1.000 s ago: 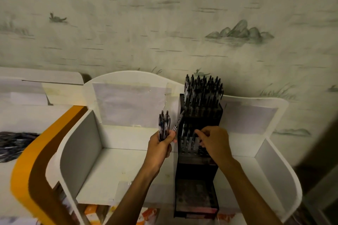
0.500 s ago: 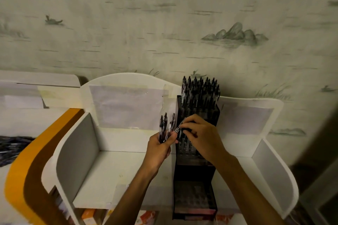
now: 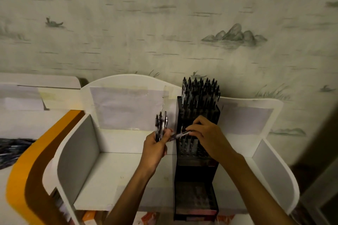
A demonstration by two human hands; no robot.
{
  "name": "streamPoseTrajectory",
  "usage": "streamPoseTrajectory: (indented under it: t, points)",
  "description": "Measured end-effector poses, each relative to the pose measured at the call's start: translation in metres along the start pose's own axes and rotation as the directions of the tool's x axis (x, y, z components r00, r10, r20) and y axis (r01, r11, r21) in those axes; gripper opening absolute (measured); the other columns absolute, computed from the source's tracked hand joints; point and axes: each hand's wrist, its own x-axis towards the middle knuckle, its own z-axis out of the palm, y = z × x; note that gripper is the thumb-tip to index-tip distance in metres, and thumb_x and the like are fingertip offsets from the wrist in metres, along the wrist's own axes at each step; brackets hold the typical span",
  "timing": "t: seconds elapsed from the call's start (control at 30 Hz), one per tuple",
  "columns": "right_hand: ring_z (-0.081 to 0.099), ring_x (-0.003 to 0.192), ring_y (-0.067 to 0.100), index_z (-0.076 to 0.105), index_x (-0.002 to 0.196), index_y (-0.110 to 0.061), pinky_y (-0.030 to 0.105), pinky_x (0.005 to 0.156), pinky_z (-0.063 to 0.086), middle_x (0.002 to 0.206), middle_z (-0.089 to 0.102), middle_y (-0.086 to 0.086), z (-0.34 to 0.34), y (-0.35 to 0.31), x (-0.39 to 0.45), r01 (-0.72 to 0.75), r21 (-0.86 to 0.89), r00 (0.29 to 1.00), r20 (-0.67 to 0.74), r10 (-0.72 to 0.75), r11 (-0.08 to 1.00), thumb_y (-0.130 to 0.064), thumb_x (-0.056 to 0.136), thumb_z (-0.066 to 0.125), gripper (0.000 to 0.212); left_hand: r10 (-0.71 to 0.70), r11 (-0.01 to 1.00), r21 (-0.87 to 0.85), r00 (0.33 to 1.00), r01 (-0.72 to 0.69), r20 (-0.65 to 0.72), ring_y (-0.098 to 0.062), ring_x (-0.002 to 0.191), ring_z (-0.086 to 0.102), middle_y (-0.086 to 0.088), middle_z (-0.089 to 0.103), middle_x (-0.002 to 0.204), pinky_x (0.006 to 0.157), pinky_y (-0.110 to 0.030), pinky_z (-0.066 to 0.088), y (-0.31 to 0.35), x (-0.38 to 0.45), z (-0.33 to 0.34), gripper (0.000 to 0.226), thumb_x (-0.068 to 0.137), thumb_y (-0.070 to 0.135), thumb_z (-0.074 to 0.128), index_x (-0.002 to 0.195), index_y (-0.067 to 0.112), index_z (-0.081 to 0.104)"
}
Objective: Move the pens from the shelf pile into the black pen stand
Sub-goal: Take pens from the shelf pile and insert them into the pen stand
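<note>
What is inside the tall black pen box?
The black pen stand holds many dark pens standing upright in its top tier, and a few in the tier below. The right hand covers part of that tier, so a full count is impossible.

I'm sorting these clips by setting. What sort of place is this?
Probably a stationery shop display: a tiered black pen stand packed with matching pens, white display shelving with paper labels, and patterned wallpaper behind.
</note>
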Motion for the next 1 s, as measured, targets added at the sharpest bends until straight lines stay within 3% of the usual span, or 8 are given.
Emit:
streamPoseTrajectory:
  t: [0.13, 0.33, 0.43, 0.53, 0.7, 0.87, 0.93, 1.0]
  points:
    - [0.055, 0.072, 0.006, 0.069, 0.105, -0.015, 0.012, 0.069, 0.045, 0.097, 0.053, -0.003, -0.001, 0.014, -0.010, -0.185, 0.109, 0.982, -0.023, 0.188, 0.977, -0.013, 0.091, 0.066, 0.015, 0.041, 0.997, 0.069, 0.997, -0.036, -0.069, -0.014, 0.054, 0.048, 0.000, 0.055, 0.061, 0.056, -0.031, 0.044, 0.002, 0.002, -0.009, 0.039, 0.095, 0.046, 0.057, 0.094, 0.008, 0.068]
    - [0.061, 0.061, 0.015, 0.063, 0.096, -0.015, 0.025, 0.058, 0.054, 0.078, 0.063, 0.000, -0.001, 0.014, -0.014, -0.377, 0.429, 0.892, -0.070, 0.446, 0.821, -0.019, 0.095, 0.061, 0.005, 0.018, 0.995, 0.099, 0.999, -0.014, -0.035, -0.036, 0.108, 0.053, -0.027, 0.059, 0.114, 0.097, -0.055, 0.045, 0.002, 0.002, -0.010, 0.037, 0.100, 0.036, 0.055, 0.121, 0.008, 0.065]
    - [0.062, 0.051, 0.017, 0.064, 0.100, -0.014, 0.024, 0.049, 0.053, 0.072, 0.065, 0.004, -0.001, 0.011, -0.014, -0.417, 0.529, 0.850, -0.060, 0.523, 0.739, -0.019, 0.095, 0.061, 0.008, 0.009, 0.993, 0.120, 1.000, -0.006, -0.028, -0.030, 0.077, 0.065, -0.023, 0.063, 0.088, 0.075, -0.041, 0.060, -0.001, 0.002, -0.009, 0.035, 0.100, 0.036, 0.054, 0.118, 0.008, 0.064]
    - [0.063, 0.057, 0.009, 0.063, 0.104, -0.024, 0.022, 0.056, 0.054, 0.082, 0.067, -0.005, 0.007, 0.015, -0.017, -0.430, 0.454, 0.846, -0.099, 0.524, 0.781, -0.023, 0.094, 0.063, 0.010, -0.029, 0.994, 0.108, 0.999, 0.031, -0.016, -0.006, 0.043, 0.040, 0.000, 0.047, 0.059, 0.042, -0.020, 0.037, -0.003, 0.001, -0.008, 0.026, 0.100, 0.036, 0.054, 0.102, 0.012, 0.062]
    - [0.065, 0.076, 0.005, 0.064, 0.107, -0.014, 0.004, 0.069, 0.047, 0.088, 0.068, -0.006, 0.017, 0.023, -0.025, -0.441, 0.336, 0.842, -0.167, 0.513, 0.833, -0.022, 0.092, 0.067, 0.017, -0.004, 0.987, 0.163, 1.000, 0.005, -0.008, -0.001, 0.043, 0.046, 0.013, 0.048, 0.054, 0.046, -0.013, 0.038, 0.001, -0.001, -0.007, 0.019, 0.101, 0.033, 0.054, 0.096, 0.016, 0.061]
    - [0.067, 0.076, 0.010, 0.069, 0.099, -0.011, 0.014, 0.074, 0.051, 0.086, 0.072, 0.002, 0.022, 0.026, -0.026, -0.429, 0.292, 0.857, -0.167, 0.488, 0.855, -0.017, 0.087, 0.072, 0.014, -0.006, 0.985, 0.173, 1.000, 0.006, 0.004, -0.021, 0.052, 0.049, -0.013, 0.052, 0.074, 0.083, -0.055, 0.048, 0.001, 0.000, -0.003, 0.018, 0.101, 0.033, 0.054, 0.100, 0.016, 0.060]
    - [0.065, 0.076, 0.008, 0.071, 0.097, -0.009, 0.007, 0.073, 0.045, 0.085, 0.073, 0.003, 0.024, 0.026, -0.027, -0.431, 0.271, 0.859, -0.168, 0.484, 0.860, -0.016, 0.086, 0.073, 0.013, -0.007, 0.985, 0.174, 1.000, 0.006, 0.004, -0.028, 0.057, 0.047, -0.011, 0.051, 0.069, 0.075, -0.052, 0.052, -0.001, -0.001, -0.002, 0.016, 0.101, 0.033, 0.054, 0.097, 0.018, 0.060]
    - [0.063, 0.075, 0.005, 0.073, 0.097, -0.009, 0.001, 0.072, 0.042, 0.085, 0.073, 0.003, 0.024, 0.024, -0.027, -0.436, 0.255, 0.860, -0.163, 0.483, 0.863, -0.016, 0.085, 0.074, 0.014, 0.004, 0.984, 0.177, 1.000, -0.006, 0.010, -0.012, 0.049, 0.046, 0.007, 0.049, 0.060, 0.051, -0.034, 0.048, -0.006, 0.000, -0.002, 0.016, 0.101, 0.033, 0.054, 0.090, 0.022, 0.060]
